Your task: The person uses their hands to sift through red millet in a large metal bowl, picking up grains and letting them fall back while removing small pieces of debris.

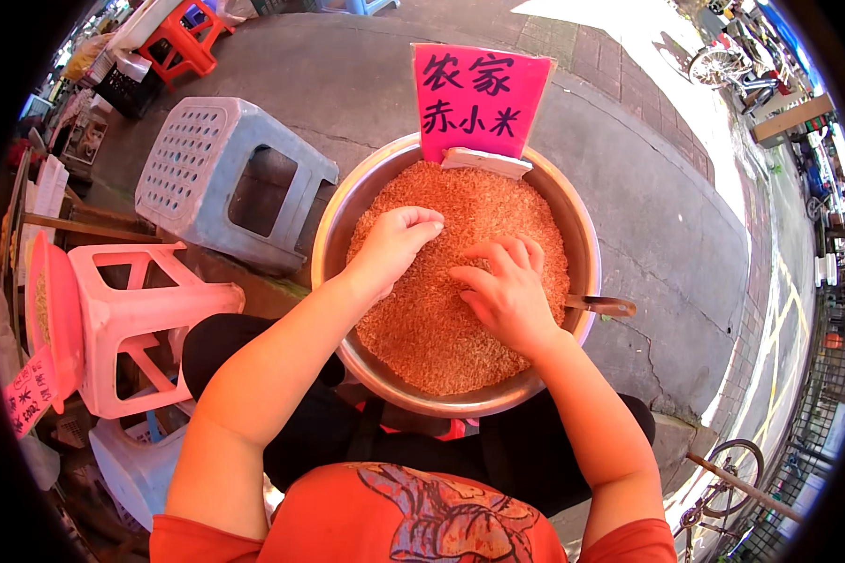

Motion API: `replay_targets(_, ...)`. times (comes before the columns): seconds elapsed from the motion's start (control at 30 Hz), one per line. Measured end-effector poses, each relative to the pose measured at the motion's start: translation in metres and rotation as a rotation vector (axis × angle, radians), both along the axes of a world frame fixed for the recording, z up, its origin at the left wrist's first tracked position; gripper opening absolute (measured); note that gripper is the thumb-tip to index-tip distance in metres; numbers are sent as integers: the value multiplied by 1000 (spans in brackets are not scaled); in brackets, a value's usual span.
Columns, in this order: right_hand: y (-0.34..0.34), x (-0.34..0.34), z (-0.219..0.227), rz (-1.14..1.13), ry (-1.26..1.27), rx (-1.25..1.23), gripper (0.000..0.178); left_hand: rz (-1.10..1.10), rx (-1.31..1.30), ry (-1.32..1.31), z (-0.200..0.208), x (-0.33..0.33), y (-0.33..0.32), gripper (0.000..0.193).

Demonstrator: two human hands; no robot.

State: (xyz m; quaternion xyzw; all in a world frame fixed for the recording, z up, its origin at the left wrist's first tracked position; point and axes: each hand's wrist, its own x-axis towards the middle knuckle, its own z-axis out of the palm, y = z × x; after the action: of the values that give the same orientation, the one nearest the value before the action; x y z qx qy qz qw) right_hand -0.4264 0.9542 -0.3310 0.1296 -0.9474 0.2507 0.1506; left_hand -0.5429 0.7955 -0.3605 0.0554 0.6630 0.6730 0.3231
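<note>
A metal basin's (588, 258) rim curves around the left hand (396, 247) and right hand (505, 286); a pink sign (479, 103) stands at its far edge, a handle (606, 305) juts over the right. Pavement (667, 206) stretches rightward; a grey-blue stool (192, 155) stands near the left. Reddish-brown grain (441, 347) lies beneath both hands: right fingers loosely spread, left nearly pinched, though I cannot tell whether closed on grain.

Free gap btwn L hand (394, 249) & R hand (509, 293); pink sign (482, 105) blocks far side of bowl (587, 263); handle (606, 305) juts R.
</note>
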Motion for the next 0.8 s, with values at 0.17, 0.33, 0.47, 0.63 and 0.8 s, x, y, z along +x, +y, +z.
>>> replay_targets(0.17,-11,7,4,304,-158,9,10,11,15,25,3,1,-3,21)
replay_targets(0.33,-26,18,-7,360,-269,171,9,-12,-30,-2,5,1,-3,23)
replay_targets(0.47,-18,14,-12,147,-186,307,8,-27,-54,6,1,1,-5,23)
replay_targets(0.63,-7,6,27,-135,-7,-18,21,11,-58,17,-1,-2,-5,24)
replay_targets(0.8,-38,52,22,344,-701,-192,33,21,-124,-60,12,-4,-5,28)
